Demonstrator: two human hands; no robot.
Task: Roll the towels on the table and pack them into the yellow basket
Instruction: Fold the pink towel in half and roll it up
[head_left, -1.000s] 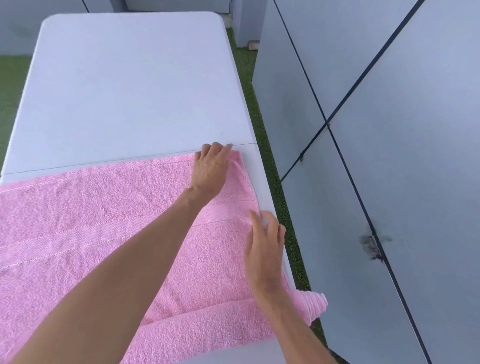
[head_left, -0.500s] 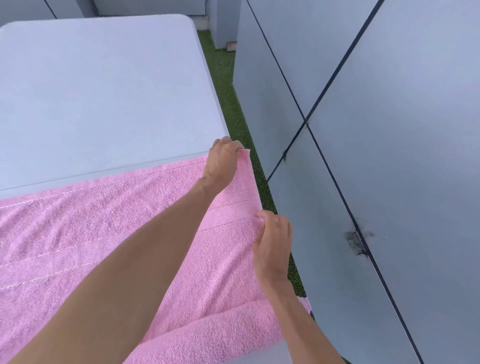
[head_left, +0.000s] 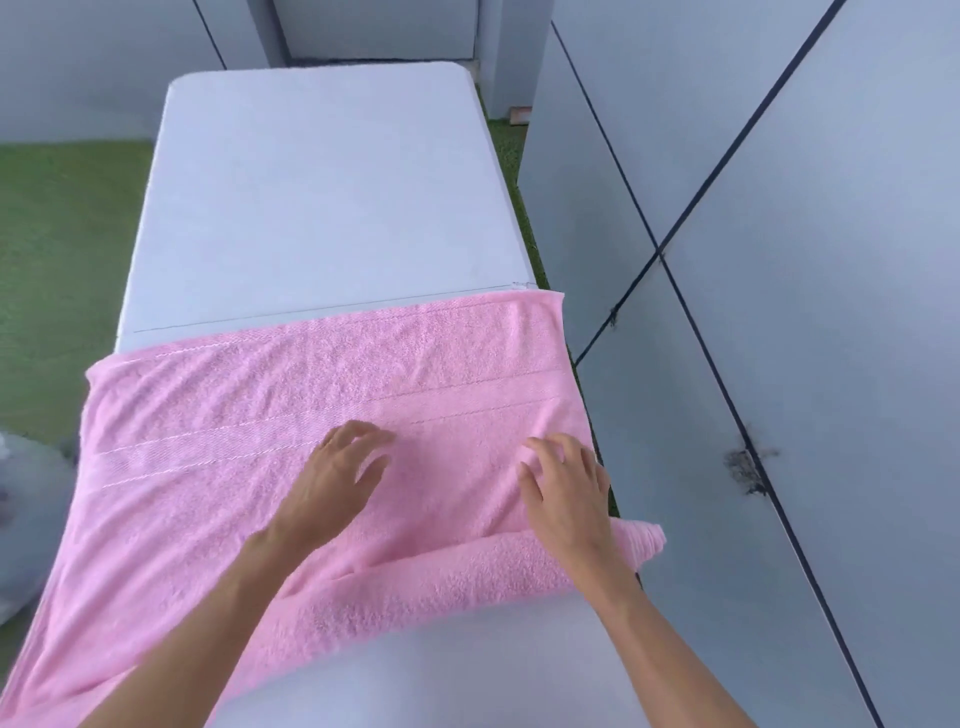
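Partitioned staging area; grey panel walls (head_left: 779, 260), artificial grass (head_left: 57, 260), folding table (head_left: 322, 197)

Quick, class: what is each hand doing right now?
Left hand: open, holds nothing, over the pink towel.
Right hand: open, holds nothing, over it too.

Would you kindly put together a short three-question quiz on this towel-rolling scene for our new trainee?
1. True or false: the fluffy pink terry towel is already fully rolled.
2. Multiple choice: where is the rolled part of the towel? A) at the far edge, B) at the near edge under the wrists, C) in the middle.
3. Fill in: the left hand and the right hand are both over the ____ part of the towel, on the white folding table.

Key: 1 false, most of it lies flat; 2 B; 3 flat.
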